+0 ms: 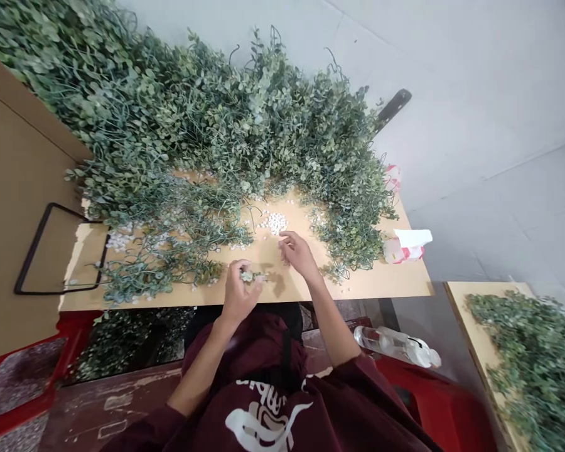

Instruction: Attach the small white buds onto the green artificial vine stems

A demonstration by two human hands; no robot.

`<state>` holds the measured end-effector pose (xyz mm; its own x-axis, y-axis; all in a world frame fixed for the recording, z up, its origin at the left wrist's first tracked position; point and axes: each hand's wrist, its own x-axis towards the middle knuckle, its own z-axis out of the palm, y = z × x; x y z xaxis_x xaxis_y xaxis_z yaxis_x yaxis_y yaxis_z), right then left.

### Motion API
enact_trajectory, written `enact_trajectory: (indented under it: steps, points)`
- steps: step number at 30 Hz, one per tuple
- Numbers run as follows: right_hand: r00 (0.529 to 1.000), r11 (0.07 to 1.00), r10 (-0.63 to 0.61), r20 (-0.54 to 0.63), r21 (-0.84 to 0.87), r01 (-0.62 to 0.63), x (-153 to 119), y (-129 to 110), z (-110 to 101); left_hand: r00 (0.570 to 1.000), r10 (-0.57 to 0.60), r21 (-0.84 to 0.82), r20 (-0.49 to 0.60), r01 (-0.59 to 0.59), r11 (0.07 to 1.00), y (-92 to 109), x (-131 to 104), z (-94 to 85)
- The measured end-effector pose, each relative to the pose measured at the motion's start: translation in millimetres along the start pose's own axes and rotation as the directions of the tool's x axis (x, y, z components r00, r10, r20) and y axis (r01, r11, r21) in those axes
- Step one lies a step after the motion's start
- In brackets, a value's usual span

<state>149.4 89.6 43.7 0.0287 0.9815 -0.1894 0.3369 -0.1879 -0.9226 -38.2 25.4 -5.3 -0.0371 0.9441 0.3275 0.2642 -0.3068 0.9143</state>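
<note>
My left hand (pixel 240 292) is over the front part of the wooden table (pixel 358 285), its fingers curled round a small green sprig (pixel 252 276). To the right and a little farther back, my right hand (pixel 297 252) has its fingers bent and pressed close together; whether anything small is between them I cannot make out. Just beyond its fingertips lies a pile of small white pieces (pixel 275 223). Loose green stems (pixel 207 232) spread over the table left of the pile, with more white pieces (pixel 120 240) scattered among them.
A large heap of artificial greenery (pixel 245 119) covers the table's back. At the right end is a tissue pack (pixel 405 246). Clear plastic bottles (pixel 398 345) rest on a red stool (pixel 437 402). A cardboard box (pixel 23 188) stands left; another table with greenery (pixel 541 358) is far right.
</note>
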Motion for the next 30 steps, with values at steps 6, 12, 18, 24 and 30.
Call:
enact_trajectory:
  steps: [6,12,18,24,30]
  points:
    - [0.994,0.957,0.079,-0.073,-0.273,-0.096,33,-6,2,0.963,0.081,0.047,0.257,-0.096,0.994,-2,4,-2.3]
    - [0.996,0.939,0.089,-0.013,-0.332,-0.088,36,-9,0,0.967,0.004,-0.067,0.254,0.013,0.998,-7,4,-3.0]
    - [0.974,0.986,0.041,0.225,0.150,-0.076,2,-1,0,0.965,-0.075,-0.051,0.252,0.091,0.995,-3,2,-7.1]
    - [0.948,0.883,-0.020,0.318,0.449,-0.132,-40,19,15,0.936,-0.073,-0.013,0.346,0.083,0.997,1,5,-7.1]
    - [0.952,0.836,-0.001,0.306,0.523,-0.167,-50,32,19,0.905,-0.044,0.010,0.422,0.044,0.999,2,5,-8.1]
